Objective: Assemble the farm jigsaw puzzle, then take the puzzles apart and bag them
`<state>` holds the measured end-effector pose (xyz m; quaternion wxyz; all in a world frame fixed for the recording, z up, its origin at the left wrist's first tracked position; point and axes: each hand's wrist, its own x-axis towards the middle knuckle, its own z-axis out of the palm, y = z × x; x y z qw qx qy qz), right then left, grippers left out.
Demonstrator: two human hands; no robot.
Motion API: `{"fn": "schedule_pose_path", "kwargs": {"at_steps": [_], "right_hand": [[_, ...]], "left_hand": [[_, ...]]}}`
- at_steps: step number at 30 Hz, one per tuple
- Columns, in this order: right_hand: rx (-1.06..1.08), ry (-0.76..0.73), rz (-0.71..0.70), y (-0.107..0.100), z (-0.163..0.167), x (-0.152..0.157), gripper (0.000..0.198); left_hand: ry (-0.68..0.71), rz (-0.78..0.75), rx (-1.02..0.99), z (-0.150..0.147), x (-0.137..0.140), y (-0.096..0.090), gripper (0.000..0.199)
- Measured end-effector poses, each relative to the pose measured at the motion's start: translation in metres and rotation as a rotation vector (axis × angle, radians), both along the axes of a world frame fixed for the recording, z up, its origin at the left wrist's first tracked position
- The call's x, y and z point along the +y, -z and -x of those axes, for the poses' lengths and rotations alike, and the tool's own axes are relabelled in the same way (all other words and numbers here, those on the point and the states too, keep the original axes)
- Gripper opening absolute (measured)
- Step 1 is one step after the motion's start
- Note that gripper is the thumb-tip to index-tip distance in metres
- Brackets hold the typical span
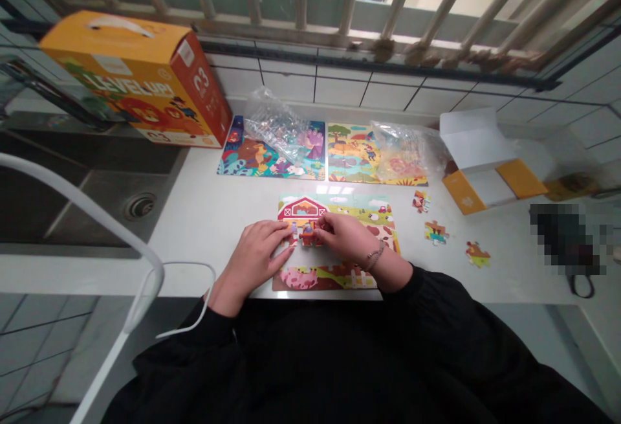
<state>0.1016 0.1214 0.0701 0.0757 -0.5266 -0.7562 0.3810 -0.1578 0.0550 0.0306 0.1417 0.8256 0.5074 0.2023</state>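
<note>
A farm jigsaw puzzle (342, 207) with a red barn lies partly assembled on the white counter, its middle showing a gap. My right hand (347, 237) pinches a puzzle piece (307, 234) between thumb and fingertips, over the part below the barn. At the puzzle's left edge rests my left hand (259, 254), fingers stretched out and thumb apart, fingertips touching the pieces there. To the right lie three loose pieces: an upper one (422, 202), a middle one (436, 232) and a lower one (478, 254).
Behind are a dark jungle puzzle (233, 162) and a yellow animal puzzle (347, 165), each partly under clear plastic. An orange box (130, 81) stands beside the sink (97, 213). On the right sits an open small box (466, 191). A white cable arm (111, 217) crosses the left foreground.
</note>
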Motion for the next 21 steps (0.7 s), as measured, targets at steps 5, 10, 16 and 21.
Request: {"fn": "schedule_pose_path", "kwargs": {"at_steps": [5,10,16,21], "right_hand": [[-0.023,0.033,-0.005,0.002,0.015,-0.001,0.007],[-0.009,0.035,-0.004,0.005,0.017,-0.003,0.007],[-0.133,0.038,-0.091,0.001,0.023,-0.007,0.021],[-0.214,0.019,-0.144,0.005,0.024,-0.006,0.026]], "left_hand": [[0.005,0.008,0.000,0.000,0.000,0.000,0.032],[-0.001,0.005,0.006,0.000,0.000,0.002,0.030],[0.019,-0.001,0.034,0.000,0.000,0.000,0.030],[0.036,-0.019,0.064,0.000,-0.001,-0.001,0.033]]}}
